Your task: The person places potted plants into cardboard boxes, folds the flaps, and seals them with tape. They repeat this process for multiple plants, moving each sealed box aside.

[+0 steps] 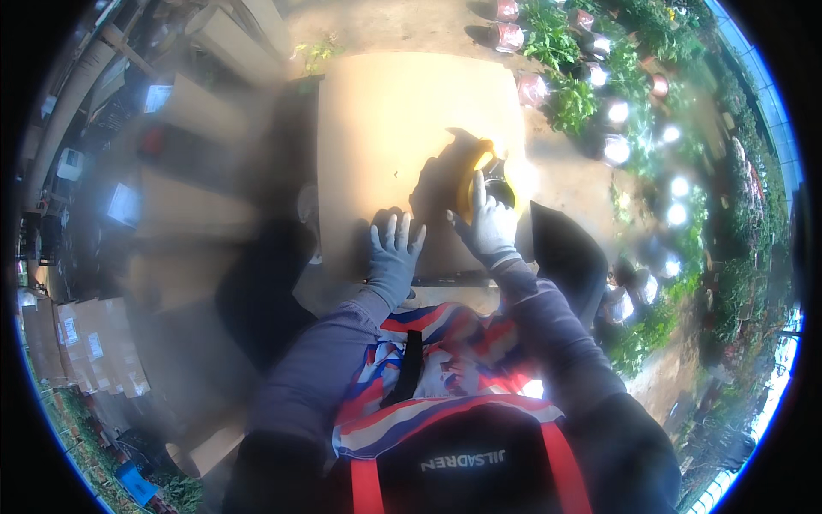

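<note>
A large tan cardboard box (394,111) sits in front of me between my dark-clad knees, its broad top in bright sun. My left hand (394,257), in a light grey glove, lies flat on the near edge of the box with fingers spread. Near the box's right edge, my gloved right hand (495,230) grips a yellow and black tape dispenser (479,163), index finger stretched along it. The palm hides part of the dispenser. A dark shadow of hand and tool falls on the cardboard to its left.
Flattened cardboard sheets (188,206) lie at the left, with stacked cartons (103,347) at lower left. Leafy potted plants (574,103) line the right side, some in shiny wrapped pots (507,38). Bare soil (377,30) shows beyond the box.
</note>
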